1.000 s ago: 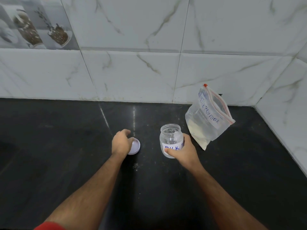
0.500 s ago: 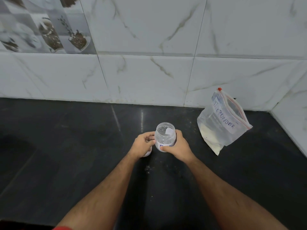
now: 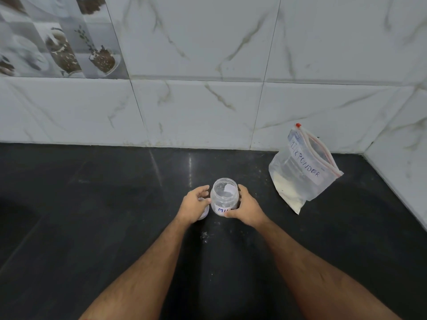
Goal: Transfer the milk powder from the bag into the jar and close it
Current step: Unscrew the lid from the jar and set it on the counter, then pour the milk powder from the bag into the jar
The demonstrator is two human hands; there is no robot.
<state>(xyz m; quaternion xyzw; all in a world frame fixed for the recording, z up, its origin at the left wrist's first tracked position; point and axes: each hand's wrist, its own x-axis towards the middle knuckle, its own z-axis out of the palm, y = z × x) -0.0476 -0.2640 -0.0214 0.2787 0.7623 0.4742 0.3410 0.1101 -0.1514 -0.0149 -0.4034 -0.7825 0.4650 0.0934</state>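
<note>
Reaching forward with both forearms, the person wrapped the right hand (image 3: 246,210) around the open jar (image 3: 224,196) standing on the black counter (image 3: 92,227). The left hand (image 3: 193,205) sat just beside it, fingers curled, seemingly pinching the white lid (image 3: 204,213). The milk powder bag (image 3: 303,172) leaned against the wall, well to the right.

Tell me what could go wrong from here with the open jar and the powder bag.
1. The small clear plastic jar has a narrow mouth, so powder may spill onto the black countertop.
2. The clear zip bag of milk powder leans against the wall and might slump.
3. The white lid, in the left hand, could be misplaced.
</note>
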